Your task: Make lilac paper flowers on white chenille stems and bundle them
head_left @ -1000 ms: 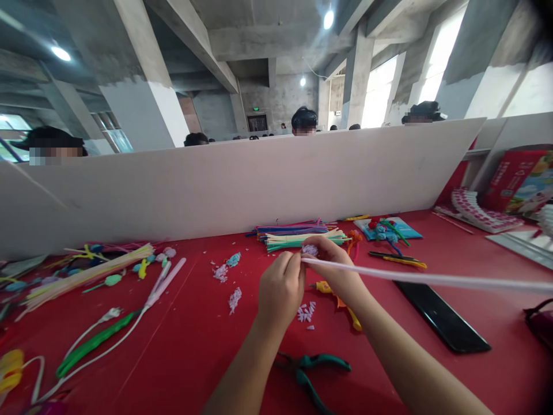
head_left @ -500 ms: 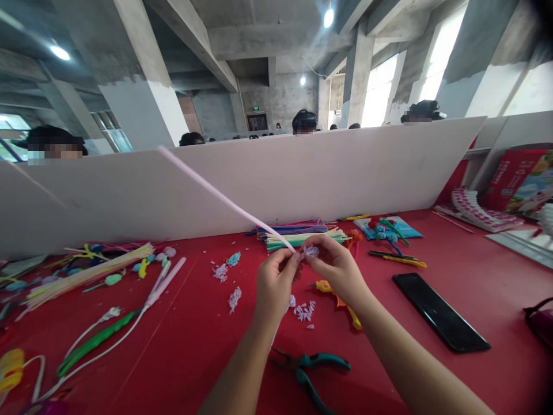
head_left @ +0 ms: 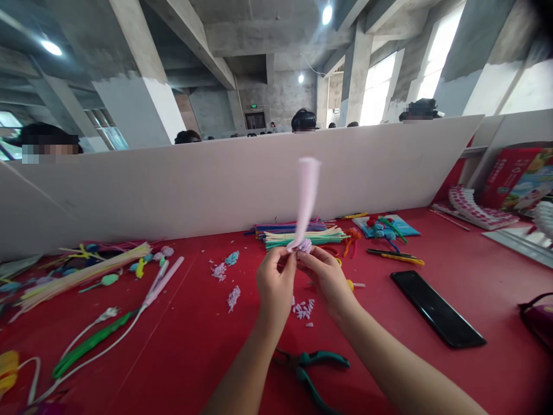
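A pale lavender pipe cleaner (head_left: 306, 199), smeared by motion, stands up from the fingertips of my left hand (head_left: 276, 279), which pinches its lower end. Against that end sits a small purple cluster of petal-like bits (head_left: 305, 245). My right hand (head_left: 330, 279) has its fingers closed on this cluster, and both hands' fingertips nearly meet there. Loose lavender pieces (head_left: 303, 309) lie on the table below, between my wrists. Teal-handled pliers (head_left: 324, 358) rest under my forearms, their jaws partly hidden. A yellow tool (head_left: 351, 284) is mostly covered by my right hand.
Pipe cleaner bundles (head_left: 319, 236) lie at the board's foot (head_left: 224, 190). To the right are a black phone (head_left: 436, 308) and yellow-handled tweezers (head_left: 401, 257). A pink corded tool (head_left: 166, 279), a green strip (head_left: 93, 343) and more pipe cleaners (head_left: 86, 274) occupy the left.
The pipe cleaner has swung from leaning far left to nearly upright. My right hand has shifted slightly left and lower, staying at the cluster. My left hand has hardly moved.
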Tool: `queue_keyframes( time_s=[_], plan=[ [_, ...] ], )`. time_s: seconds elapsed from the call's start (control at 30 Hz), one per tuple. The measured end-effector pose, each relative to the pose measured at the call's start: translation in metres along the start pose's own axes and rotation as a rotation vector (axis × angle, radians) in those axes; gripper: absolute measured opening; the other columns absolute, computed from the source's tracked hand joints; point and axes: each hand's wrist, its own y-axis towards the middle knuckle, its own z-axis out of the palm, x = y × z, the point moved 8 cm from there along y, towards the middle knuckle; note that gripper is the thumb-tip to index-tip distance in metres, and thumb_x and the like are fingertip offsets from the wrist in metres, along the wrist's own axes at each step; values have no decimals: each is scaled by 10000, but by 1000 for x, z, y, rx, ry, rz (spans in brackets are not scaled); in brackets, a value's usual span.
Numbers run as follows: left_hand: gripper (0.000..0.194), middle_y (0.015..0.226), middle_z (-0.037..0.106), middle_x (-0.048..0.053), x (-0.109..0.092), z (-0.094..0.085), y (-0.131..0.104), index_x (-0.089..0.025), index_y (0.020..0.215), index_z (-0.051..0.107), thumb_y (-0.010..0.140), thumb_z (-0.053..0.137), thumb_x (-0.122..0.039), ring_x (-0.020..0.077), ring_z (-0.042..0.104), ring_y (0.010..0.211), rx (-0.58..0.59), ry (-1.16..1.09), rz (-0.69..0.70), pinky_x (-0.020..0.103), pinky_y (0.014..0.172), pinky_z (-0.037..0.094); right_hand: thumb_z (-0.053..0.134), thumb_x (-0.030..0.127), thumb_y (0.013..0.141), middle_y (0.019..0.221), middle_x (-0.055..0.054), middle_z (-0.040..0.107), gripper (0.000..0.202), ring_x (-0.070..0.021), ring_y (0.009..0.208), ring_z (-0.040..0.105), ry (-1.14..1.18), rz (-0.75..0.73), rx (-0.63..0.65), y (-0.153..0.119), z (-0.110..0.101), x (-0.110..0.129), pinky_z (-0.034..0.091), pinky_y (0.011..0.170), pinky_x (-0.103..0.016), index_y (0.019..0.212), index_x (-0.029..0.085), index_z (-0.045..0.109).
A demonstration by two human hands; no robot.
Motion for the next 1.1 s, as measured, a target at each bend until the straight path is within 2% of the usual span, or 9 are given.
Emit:
queue_keyframes(
  time_s=[0.17,0.3,0.43,0.6,0.73,0.8,0.87,1.0,1.1],
  plan=[
    [144,669,624,3,-1,4,-1,-172,732,617,801,608,-298,123,565,607,46,-177,-95,219,578,447,715,318,667,673,7,579,177,-132,646,526,62,-11,-6,-1,-1,3,446,704,-286,679,184,600],
    [156,601,592,-26,6,11,-2,-154,730,637,764,659,-305,81,520,530,127,-433,-268,193,540,436,723,326,677,625,21,545,201,-119,567,496,89,0,62,2,1,2,440,602,-273,672,184,581],
    [156,582,611,-9,9,17,-4,-131,728,675,716,696,-285,69,510,486,186,-612,-424,182,476,397,717,349,680,602,29,537,208,-134,526,510,99,44,141,2,5,0,455,537,-287,734,198,584],
    [191,559,604,6,5,25,-8,-114,679,670,688,719,-297,53,472,433,291,-725,-519,173,413,330,687,387,702,540,35,520,222,-144,469,529,95,104,231,-1,12,-1,472,514,-303,670,201,570],
    [198,519,535,-25,4,26,-11,-113,653,641,657,738,-286,31,406,419,287,-729,-538,156,402,280,688,416,684,546,14,538,252,-155,492,540,97,136,261,-1,14,-4,470,531,-311,643,192,580],
    [209,524,515,-36,3,20,-9,-130,638,615,682,718,-306,35,396,427,221,-657,-464,160,411,289,689,426,682,560,15,527,252,-153,514,531,96,134,231,-1,13,-7,466,540,-305,675,196,585],
    [211,552,534,-32,1,11,-4,-153,658,604,738,671,-336,59,433,456,137,-500,-324,178,439,334,690,420,692,611,9,539,247,-148,563,531,89,108,171,0,10,-8,474,588,-301,715,196,589],
    [175,648,591,4,-10,-7,1,-186,758,618,850,555,-322,126,538,586,-23,-27,53,220,544,413,737,360,674,759,0,597,236,-139,696,544,49,24,33,0,2,-3,458,732,-279,768,199,593],
    [144,722,597,31,-23,-6,-5,-190,803,603,888,490,-219,150,567,672,-68,263,386,242,609,436,757,343,654,752,8,600,235,-144,723,535,6,-8,-8,0,-2,2,432,724,-263,762,196,609]
  ],
)
